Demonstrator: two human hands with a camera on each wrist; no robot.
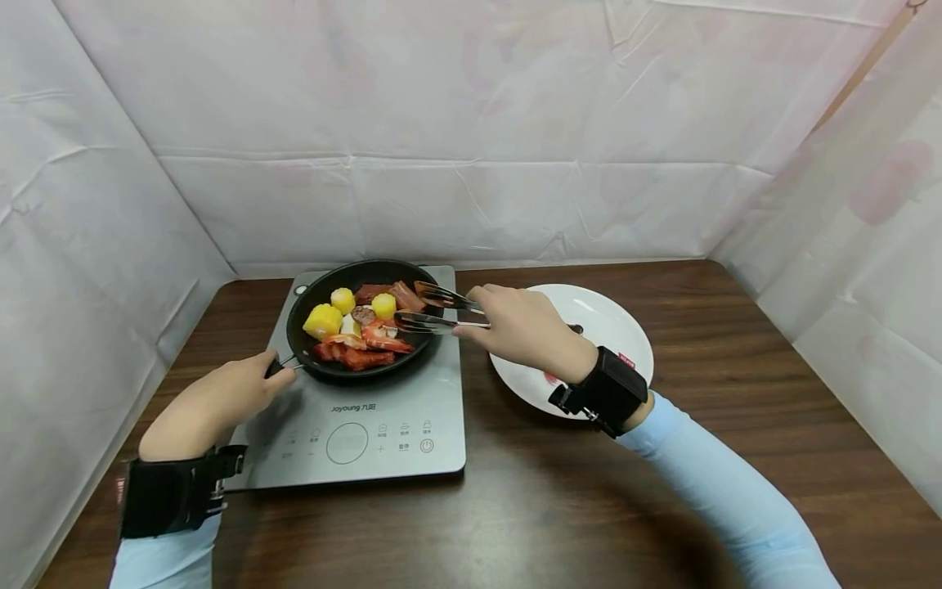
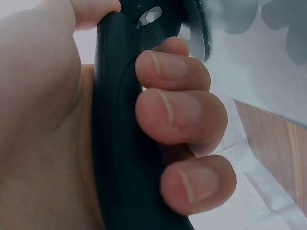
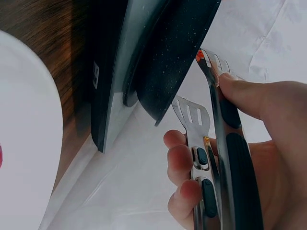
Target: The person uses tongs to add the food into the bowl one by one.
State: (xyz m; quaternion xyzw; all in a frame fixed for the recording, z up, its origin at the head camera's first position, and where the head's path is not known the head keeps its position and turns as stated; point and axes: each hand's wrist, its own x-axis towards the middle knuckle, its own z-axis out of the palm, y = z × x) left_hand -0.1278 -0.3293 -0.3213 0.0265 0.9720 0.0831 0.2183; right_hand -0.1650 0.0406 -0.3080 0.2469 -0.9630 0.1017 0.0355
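Fingers of your left hand (image 1: 221,397) clamp the pan handle (image 2: 120,143); right hand (image 1: 518,327) grips the tongs (image 1: 434,311), blades apart. Steady the pan (image 1: 364,319), then close squarely on 1 shrimp (image 1: 383,337).

A cooker (image 1: 368,409) sits on the worktop (image 1: 589,507), left of centre, with a pan (image 1: 309,315) on its far half and food (image 1: 356,327) in the pan. Just right of the cooker lies a plate (image 1: 611,327). The left hand (image 1: 213,401) holds the pan handle (image 2: 120,143) at the pan's near left, while the right hand (image 1: 522,327), above the gap between cooker and plate, holds tongs (image 1: 434,311) reaching left over the pan's right side.
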